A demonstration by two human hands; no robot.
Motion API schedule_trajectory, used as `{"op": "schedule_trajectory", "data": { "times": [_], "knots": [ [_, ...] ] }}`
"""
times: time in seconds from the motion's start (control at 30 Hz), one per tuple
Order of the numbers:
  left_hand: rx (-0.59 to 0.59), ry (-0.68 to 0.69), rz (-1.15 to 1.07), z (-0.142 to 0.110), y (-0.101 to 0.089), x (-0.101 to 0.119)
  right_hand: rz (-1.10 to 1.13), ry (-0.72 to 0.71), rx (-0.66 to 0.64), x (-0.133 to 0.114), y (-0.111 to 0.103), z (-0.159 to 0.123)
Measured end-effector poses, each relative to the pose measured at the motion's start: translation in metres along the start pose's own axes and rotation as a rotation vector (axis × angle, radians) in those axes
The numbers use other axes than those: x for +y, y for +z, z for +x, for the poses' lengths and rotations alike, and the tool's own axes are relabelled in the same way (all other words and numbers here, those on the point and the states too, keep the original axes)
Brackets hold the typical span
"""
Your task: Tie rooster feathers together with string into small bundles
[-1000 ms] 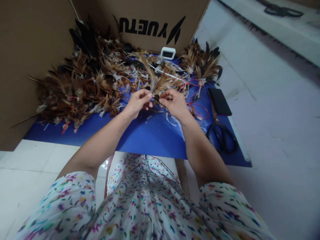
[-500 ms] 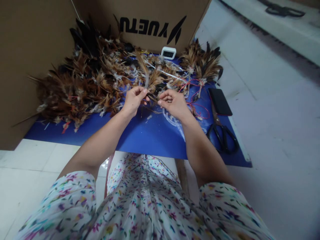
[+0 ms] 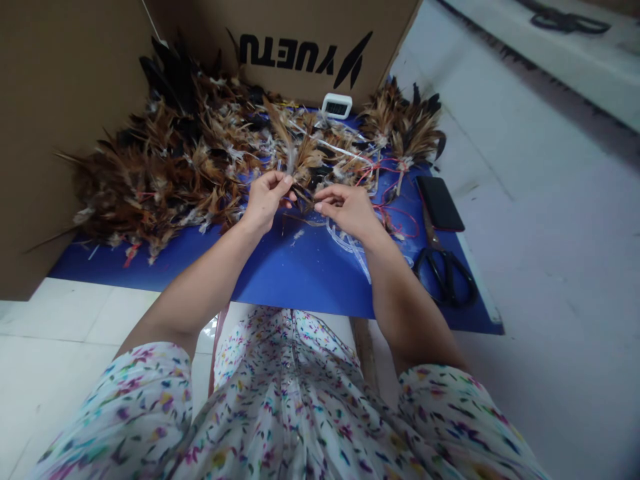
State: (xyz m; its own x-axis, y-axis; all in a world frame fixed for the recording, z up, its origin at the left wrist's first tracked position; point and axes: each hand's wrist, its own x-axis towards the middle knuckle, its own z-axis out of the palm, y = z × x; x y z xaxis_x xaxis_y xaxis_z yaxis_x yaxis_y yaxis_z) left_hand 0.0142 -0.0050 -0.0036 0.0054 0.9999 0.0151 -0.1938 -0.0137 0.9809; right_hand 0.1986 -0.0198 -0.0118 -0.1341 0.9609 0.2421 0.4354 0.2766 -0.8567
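Note:
My left hand (image 3: 266, 201) pinches a brown feather with a pale, fluffy base (image 3: 291, 160) between thumb and forefinger; it points up and away from me. A small dark feather tuft (image 3: 303, 199) lies in the gap between my two hands. My right hand (image 3: 347, 208) is closed in a pinch at the right end of this tuft, its thumb and forefinger pressed together. What exactly its fingertips grip is too small to make out. Behind both hands spreads a large heap of brown and black feathers (image 3: 175, 160), many tied in small bunches.
Black-handled scissors (image 3: 445, 273) and a black phone (image 3: 441, 203) lie at the right of the blue tabletop (image 3: 300, 280). Red string (image 3: 400, 217) and white ties (image 3: 345, 243) are beside my right hand. A white digital timer (image 3: 337, 106) stands before a cardboard box (image 3: 300, 20).
The pale-based feather in my left hand has tilted and shifted slightly left. My right hand has moved a little, and the dark tuft between the hands shows more spread out.

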Motion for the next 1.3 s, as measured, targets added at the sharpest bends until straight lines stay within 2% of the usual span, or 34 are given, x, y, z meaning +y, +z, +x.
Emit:
{"op": "schedule_trajectory", "data": {
  "times": [0.17,0.37,0.57,1.3],
  "knots": [
    [0.015,0.008,0.006,0.0009,-0.0002,0.0000,-0.037,0.001,-0.010,-0.0032,-0.0010,-0.0007],
    [0.034,0.017,-0.016,0.0024,-0.0002,-0.0012,0.038,0.008,-0.031,-0.0032,-0.0004,-0.0006],
    [0.032,0.023,-0.020,0.0018,-0.0002,-0.0017,0.069,-0.015,-0.004,-0.0042,-0.0002,-0.0005],
    [0.007,0.022,0.026,0.0007,0.0000,-0.0005,0.073,0.038,0.025,-0.0064,-0.0004,-0.0003]
  ]
}}
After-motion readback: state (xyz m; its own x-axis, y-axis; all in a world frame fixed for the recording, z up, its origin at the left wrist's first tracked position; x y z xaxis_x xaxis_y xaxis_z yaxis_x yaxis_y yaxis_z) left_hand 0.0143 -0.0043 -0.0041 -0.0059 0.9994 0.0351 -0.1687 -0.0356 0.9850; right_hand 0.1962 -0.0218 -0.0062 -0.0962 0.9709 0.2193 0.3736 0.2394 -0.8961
